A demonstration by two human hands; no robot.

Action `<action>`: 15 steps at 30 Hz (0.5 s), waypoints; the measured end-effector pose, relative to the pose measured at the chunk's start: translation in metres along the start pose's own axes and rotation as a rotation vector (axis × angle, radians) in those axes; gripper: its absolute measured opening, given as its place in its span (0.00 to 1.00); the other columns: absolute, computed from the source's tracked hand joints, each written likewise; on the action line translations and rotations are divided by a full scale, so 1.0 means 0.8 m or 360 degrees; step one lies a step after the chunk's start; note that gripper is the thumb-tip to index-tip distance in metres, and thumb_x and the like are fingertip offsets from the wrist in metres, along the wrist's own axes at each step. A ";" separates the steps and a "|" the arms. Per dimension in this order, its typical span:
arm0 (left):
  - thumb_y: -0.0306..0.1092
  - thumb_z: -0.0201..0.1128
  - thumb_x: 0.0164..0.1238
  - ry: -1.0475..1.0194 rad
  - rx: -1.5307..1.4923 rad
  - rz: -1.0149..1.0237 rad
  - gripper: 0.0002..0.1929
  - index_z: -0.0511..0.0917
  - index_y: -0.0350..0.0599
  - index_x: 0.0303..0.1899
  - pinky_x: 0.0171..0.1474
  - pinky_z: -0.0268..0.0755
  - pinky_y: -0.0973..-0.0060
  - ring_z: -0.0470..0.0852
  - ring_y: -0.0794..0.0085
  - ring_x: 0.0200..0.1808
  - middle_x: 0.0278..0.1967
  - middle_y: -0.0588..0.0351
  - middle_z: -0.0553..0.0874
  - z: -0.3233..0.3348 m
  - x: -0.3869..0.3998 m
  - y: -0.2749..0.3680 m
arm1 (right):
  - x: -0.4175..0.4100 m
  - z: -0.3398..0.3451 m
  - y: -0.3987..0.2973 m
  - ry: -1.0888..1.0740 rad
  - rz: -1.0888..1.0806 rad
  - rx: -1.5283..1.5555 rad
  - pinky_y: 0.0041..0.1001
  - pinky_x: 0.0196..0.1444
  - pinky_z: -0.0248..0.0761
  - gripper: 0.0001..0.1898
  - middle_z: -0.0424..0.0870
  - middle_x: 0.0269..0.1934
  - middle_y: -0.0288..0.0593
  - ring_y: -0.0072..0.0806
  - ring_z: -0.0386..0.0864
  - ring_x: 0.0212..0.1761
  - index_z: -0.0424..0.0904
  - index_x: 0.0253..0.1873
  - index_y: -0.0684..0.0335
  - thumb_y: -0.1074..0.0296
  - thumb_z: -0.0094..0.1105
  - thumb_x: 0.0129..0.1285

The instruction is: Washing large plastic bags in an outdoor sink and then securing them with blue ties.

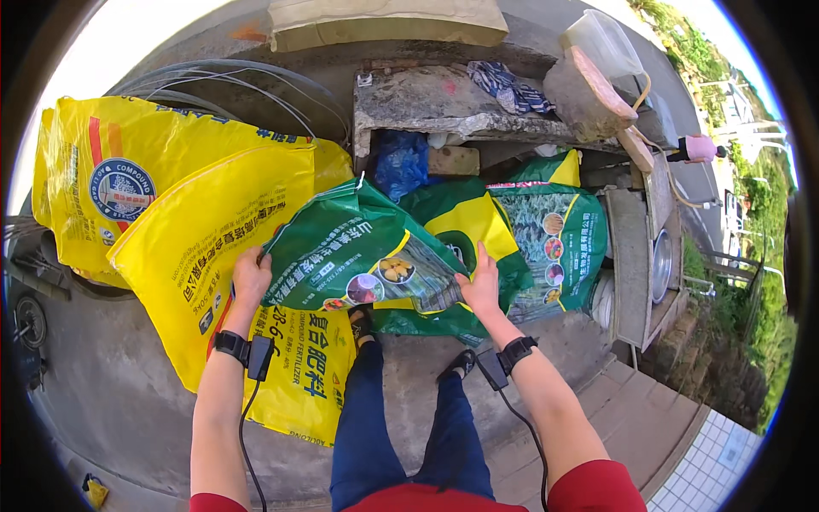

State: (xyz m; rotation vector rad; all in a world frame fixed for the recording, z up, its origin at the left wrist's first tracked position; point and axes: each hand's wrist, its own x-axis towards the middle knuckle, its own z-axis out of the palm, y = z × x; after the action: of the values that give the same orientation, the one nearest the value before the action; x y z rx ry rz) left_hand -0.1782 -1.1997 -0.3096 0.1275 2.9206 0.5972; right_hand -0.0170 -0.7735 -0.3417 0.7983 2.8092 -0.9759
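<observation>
A green woven fertilizer sack (pixel 333 240), printed with writing and food pictures, is stretched between my hands. My left hand (pixel 251 275) grips its left edge. At its right edge my right hand (pixel 480 285) holds the plastic by the thumb side, fingers pointing upward; the exact hold is partly hidden. Beneath and left of it spreads a yellow fertilizer sack (pixel 230 224), close to my left hand. Another yellow sack (pixel 77 173) with a round blue emblem lies farther left. More green-and-yellow sacks (pixel 553 240) lie beyond my right hand.
A worn concrete slab (pixel 416 96) carries a striped cloth (pixel 508 89). Under it sits a blue plastic bag (pixel 401 163). Coiled grey tubing (pixel 256 73) lies at the upper left. A metal basin (pixel 662 265) is set at the right. Far right stands a person (pixel 697 148).
</observation>
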 end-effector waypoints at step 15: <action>0.20 0.61 0.55 0.0124 0.0167 0.0163 0.06 0.77 0.37 0.35 0.47 0.68 0.65 0.76 0.52 0.40 0.34 0.47 0.78 -0.037 0.046 -0.019 | -0.080 0.073 -0.054 -0.0588 -0.0103 0.0203 0.46 0.63 0.67 0.51 0.48 0.74 0.54 0.51 0.49 0.75 0.45 0.76 0.50 0.63 0.71 0.50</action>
State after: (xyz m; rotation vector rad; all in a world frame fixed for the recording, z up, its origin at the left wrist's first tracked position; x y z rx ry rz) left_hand -0.2205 -1.2210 -0.2936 0.2741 3.0364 0.4730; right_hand 0.0109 -0.8661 -0.3498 0.4785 2.4885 -1.1842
